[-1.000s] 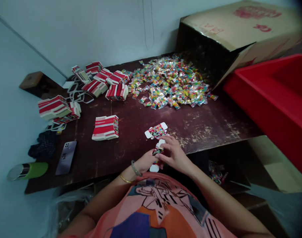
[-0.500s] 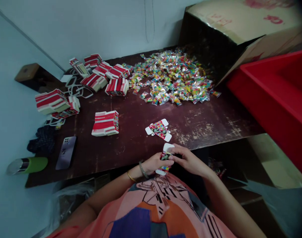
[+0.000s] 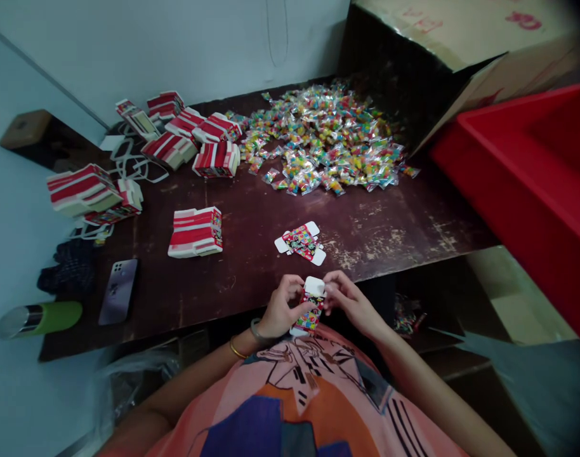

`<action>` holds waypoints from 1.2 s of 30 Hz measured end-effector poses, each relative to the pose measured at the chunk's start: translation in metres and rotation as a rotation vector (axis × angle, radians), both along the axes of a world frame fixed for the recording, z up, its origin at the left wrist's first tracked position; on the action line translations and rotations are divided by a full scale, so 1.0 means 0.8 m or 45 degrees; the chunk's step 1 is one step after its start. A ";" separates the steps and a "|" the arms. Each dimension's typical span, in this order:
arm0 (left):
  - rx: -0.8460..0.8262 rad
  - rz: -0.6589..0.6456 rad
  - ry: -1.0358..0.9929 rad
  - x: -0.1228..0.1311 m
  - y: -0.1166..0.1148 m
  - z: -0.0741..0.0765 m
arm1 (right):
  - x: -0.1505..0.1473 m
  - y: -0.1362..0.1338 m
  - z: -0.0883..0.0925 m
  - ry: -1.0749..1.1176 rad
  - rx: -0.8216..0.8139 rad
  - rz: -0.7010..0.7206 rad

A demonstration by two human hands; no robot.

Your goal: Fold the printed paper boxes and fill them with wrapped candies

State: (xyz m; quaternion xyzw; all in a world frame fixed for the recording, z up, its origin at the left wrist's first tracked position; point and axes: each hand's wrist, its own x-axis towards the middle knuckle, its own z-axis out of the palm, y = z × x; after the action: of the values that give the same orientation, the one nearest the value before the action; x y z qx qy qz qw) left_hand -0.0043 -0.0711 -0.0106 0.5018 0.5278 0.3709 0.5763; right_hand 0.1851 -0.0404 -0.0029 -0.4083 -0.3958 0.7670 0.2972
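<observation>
Small printed carton (image 3: 311,314), white end flap uppermost, held in front of the person's torso at the table's near edge. The left hand (image 3: 279,311) grips it, thumb across its face; the right hand (image 3: 349,301) meets its upper right edge, though whether it pinches cannot be told. Beyond, on the table (image 3: 252,222): flattened cartons (image 3: 301,242), a carton stack (image 3: 195,232) and heaped wrapped sweets (image 3: 328,139).

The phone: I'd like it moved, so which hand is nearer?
Left. The left hand, holding the small box, is right of the phone; the right hand is farther right, across the box.
</observation>
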 end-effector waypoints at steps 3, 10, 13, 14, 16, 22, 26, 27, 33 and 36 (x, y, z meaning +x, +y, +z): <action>0.017 -0.117 0.131 -0.006 -0.004 0.006 | -0.001 0.000 -0.015 0.201 -0.366 0.017; -0.188 -0.017 -0.079 -0.001 0.000 0.025 | -0.004 0.019 -0.019 0.329 -0.737 0.396; -0.403 0.038 -0.323 0.007 -0.002 0.019 | -0.008 0.024 -0.006 0.164 -0.530 0.431; -0.472 0.055 -0.376 0.009 -0.003 0.015 | -0.010 0.024 -0.002 0.093 -0.403 0.434; -0.616 0.102 -0.474 0.012 -0.005 0.007 | -0.014 0.024 0.003 -0.055 -0.084 0.440; -0.866 0.078 -0.825 -0.001 -0.003 -0.001 | -0.028 0.018 -0.012 -0.297 0.325 0.420; -0.822 0.010 -1.024 -0.017 -0.009 -0.003 | -0.030 0.014 -0.016 -0.381 0.525 0.365; -0.809 -0.008 -1.024 -0.020 -0.012 -0.004 | -0.028 0.013 -0.014 -0.384 0.637 0.387; -0.739 -0.070 -0.855 -0.020 -0.020 -0.013 | -0.009 0.007 -0.006 -0.441 1.101 0.603; -0.664 -0.073 -0.778 -0.020 -0.017 -0.012 | -0.014 0.002 -0.014 -0.442 0.959 0.376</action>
State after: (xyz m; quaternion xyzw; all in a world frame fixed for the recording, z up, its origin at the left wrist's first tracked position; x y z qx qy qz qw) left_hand -0.0199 -0.0843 -0.0200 0.2196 0.3943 0.3405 0.8248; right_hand 0.1740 -0.0387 -0.0137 -0.3335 -0.7459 0.5234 0.2416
